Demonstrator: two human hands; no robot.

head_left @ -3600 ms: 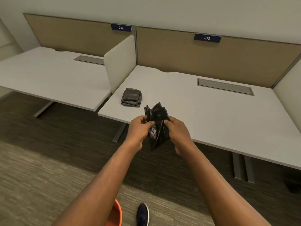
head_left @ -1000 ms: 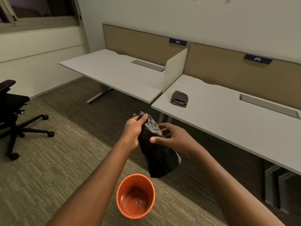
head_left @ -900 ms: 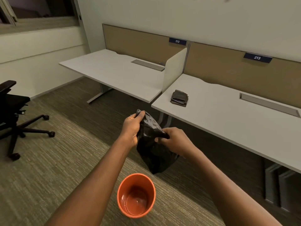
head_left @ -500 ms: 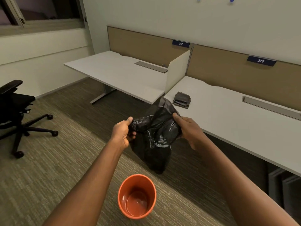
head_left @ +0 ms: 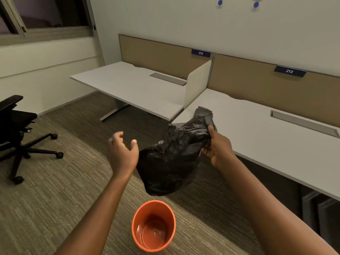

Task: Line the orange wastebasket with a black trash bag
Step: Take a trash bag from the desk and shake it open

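An orange wastebasket (head_left: 153,226) stands upright on the carpet near the bottom of the view, with nothing inside it. Above it hangs a crumpled black trash bag (head_left: 171,162), partly unfolded. My right hand (head_left: 217,146) grips the bag's upper right edge. My left hand (head_left: 122,153) is just left of the bag with fingers spread, holding nothing and slightly blurred. The bag's top hides most of the folded stack of spare bags (head_left: 203,110) on the desk behind it.
Two white desks (head_left: 139,89) (head_left: 266,133) with tan back panels and a white divider (head_left: 197,83) run along the wall ahead and to the right. A black office chair (head_left: 14,129) stands at the left. Dark cabinets (head_left: 320,214) sit under the right desk.
My left hand let go of the bag and moved away to the left with fingers apart. The bag now hangs from my right hand alone, lower and more unfolded.
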